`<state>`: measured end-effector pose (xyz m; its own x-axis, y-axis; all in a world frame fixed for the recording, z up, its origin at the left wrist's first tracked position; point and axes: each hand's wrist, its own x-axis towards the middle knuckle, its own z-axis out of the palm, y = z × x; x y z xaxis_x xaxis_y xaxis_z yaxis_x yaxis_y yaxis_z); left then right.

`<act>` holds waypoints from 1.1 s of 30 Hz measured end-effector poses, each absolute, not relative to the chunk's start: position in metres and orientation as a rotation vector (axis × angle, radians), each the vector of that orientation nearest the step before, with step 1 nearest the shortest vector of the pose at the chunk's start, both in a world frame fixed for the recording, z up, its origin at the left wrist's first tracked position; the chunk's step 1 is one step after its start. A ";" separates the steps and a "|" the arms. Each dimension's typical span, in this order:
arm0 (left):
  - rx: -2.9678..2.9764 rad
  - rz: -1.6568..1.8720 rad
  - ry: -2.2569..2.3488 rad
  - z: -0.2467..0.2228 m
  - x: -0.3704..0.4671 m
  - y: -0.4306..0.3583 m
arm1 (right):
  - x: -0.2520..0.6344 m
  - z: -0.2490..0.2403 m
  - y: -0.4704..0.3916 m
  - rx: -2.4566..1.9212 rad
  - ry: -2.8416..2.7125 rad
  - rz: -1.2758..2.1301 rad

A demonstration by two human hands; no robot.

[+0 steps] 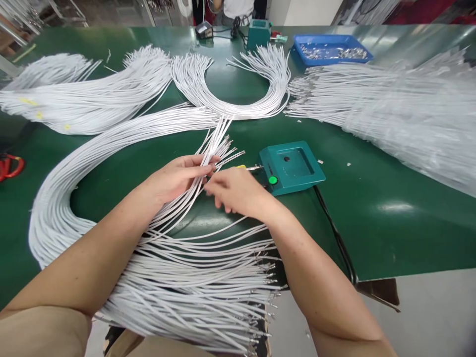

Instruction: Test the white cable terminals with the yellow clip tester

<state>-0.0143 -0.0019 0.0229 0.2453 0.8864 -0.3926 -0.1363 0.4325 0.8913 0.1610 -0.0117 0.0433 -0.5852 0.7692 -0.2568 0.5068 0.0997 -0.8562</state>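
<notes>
Several white wires (216, 141) fan upward out of my left hand (182, 176), whose thumb and fingers are closed round them. Right beside it, my right hand (236, 191) has its fingers bent and drawn together near the same wires; what its fingertips hold, if anything, is too small to make out. A long white bundle (55, 198) curves round on the left of my arms. Below my hands, loose wire ends with metal tips (260, 282) spread toward the table's front edge. A teal device (293, 166) with a green button and a metal tip stands just right of my right hand.
Behind lie a U-shaped white bundle (238, 109), more bundles (92, 104) at the left and plastic-wrapped wires (390, 104) at the right. A blue tray (330, 62) holds small metal parts. Red-handled tool (13, 166) at far left. Black cable (336, 238) runs over the front edge. A person (238, 9) is opposite.
</notes>
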 end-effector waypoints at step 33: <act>1.345 1.085 1.448 0.022 -0.001 -0.014 | 0.162 0.027 0.008 -1.120 -1.157 1.612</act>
<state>-0.0013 -0.0143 0.0215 -0.0507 0.9983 -0.0292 0.2522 0.0411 0.9668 0.1623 0.0084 0.0268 -0.2512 0.9495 -0.1879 -0.1258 -0.2245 -0.9663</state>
